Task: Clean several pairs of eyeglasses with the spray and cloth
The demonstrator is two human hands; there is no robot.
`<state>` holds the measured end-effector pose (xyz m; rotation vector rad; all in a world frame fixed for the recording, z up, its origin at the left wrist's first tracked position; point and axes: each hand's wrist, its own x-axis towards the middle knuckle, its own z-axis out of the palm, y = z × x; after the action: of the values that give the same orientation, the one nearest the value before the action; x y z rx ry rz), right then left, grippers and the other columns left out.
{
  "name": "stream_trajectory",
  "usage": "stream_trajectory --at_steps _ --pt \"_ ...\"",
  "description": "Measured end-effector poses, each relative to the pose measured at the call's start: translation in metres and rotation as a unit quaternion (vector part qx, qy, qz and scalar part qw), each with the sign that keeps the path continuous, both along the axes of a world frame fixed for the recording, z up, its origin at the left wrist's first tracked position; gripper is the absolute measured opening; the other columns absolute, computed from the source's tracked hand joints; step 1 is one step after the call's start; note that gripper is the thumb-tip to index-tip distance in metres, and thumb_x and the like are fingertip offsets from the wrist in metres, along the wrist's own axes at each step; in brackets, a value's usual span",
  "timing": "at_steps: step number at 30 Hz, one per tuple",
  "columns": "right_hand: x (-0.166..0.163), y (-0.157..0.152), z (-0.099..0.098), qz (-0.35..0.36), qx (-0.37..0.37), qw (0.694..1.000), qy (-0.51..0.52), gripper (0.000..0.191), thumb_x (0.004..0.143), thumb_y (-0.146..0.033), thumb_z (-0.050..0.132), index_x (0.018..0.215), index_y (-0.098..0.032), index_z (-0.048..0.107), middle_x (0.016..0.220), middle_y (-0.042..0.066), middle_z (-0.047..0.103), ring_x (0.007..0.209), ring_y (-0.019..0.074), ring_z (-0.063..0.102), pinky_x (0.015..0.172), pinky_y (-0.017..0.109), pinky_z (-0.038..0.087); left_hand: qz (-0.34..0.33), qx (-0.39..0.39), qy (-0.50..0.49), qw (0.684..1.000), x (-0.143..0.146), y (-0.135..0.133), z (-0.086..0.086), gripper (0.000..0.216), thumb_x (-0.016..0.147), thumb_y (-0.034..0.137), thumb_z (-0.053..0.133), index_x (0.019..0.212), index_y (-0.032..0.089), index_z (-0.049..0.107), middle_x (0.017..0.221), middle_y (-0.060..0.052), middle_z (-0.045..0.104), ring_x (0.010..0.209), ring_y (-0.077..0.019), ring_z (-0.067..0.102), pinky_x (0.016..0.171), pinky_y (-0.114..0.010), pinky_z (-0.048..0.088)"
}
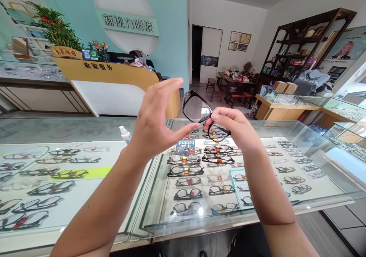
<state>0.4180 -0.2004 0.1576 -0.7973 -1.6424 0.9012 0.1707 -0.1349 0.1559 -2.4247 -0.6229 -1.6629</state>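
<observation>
A pair of dark-framed eyeglasses (192, 93) is held up in the air above the glass counter, tilted with one lens higher than the other. My right hand (233, 125) pinches the frame near its middle, thumb and fingers closed on it. To the left of the glasses is my left hand (158, 116), its thumb and fingers spread wide apart. The left thumb tip comes close to the upper lens's lower edge; whether it touches I cannot tell. Beneath both hands, a glass display case (160, 196) holds rows of eyeglasses (187, 194).
A small white spray bottle (125, 134) stands on the counter left of my left arm. More frames lie in the left case (51, 188). Beyond are a reception desk (111, 85), a wooden table (231, 79) with benches, a dark shelf (303, 39) and other glass cases (309, 98).
</observation>
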Motion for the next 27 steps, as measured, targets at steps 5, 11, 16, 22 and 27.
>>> stream_trajectory --at_steps 5,11,16,22,27 --pt "0.003 -0.002 0.002 0.001 -0.006 1.000 -0.017 0.032 0.106 -0.048 0.075 0.083 -0.026 0.081 0.090 0.001 0.084 0.090 0.0206 0.073 0.094 0.037 0.056 -0.032 -0.012 0.034 0.999 -0.005 -0.001 0.001 0.081 0.087 0.067 0.094 0.154 0.030 0.066 0.147 -0.011 0.076 0.137 -0.0374 0.070 0.124 -0.055 0.054" --pt "0.009 -0.006 0.004 -0.004 -0.021 0.998 -0.064 0.033 0.108 -0.044 0.072 0.080 -0.027 0.079 0.086 0.001 0.084 0.090 0.0218 0.073 0.093 0.038 0.054 -0.042 -0.049 0.041 0.997 -0.006 -0.004 0.003 0.073 0.082 0.077 0.093 0.137 0.032 0.075 0.136 -0.010 0.078 0.127 -0.0362 0.072 0.118 -0.054 0.058" --pt "0.007 -0.010 0.005 -0.082 0.052 0.993 -0.062 0.032 0.110 -0.049 0.069 0.091 -0.029 0.084 0.100 0.002 0.085 0.101 0.0235 0.074 0.099 0.042 0.056 -0.030 -0.101 -0.004 0.994 -0.003 -0.006 0.003 0.071 0.074 0.079 0.098 0.126 0.037 0.076 0.131 -0.006 0.079 0.126 -0.0363 0.071 0.112 -0.052 0.059" --pt "0.002 -0.010 -0.003 -0.282 0.238 0.929 -0.023 0.032 0.104 -0.047 0.076 0.131 -0.031 0.075 0.142 0.007 0.076 0.131 0.0273 0.070 0.113 0.048 0.054 0.001 -0.080 -0.129 0.988 -0.002 0.004 -0.005 0.073 0.076 0.074 0.100 0.131 0.034 0.072 0.130 -0.007 0.073 0.120 -0.0317 0.071 0.105 -0.052 0.058" --pt "-0.003 -0.007 -0.007 -0.342 0.298 0.886 -0.096 0.049 0.101 -0.054 0.080 0.143 -0.034 0.067 0.147 0.010 0.072 0.133 0.0306 0.069 0.112 0.052 0.057 0.029 -0.113 -0.203 0.972 0.000 0.009 -0.011 0.078 0.079 0.077 0.095 0.137 0.033 0.069 0.141 -0.005 0.070 0.125 -0.0309 0.070 0.101 -0.051 0.060"
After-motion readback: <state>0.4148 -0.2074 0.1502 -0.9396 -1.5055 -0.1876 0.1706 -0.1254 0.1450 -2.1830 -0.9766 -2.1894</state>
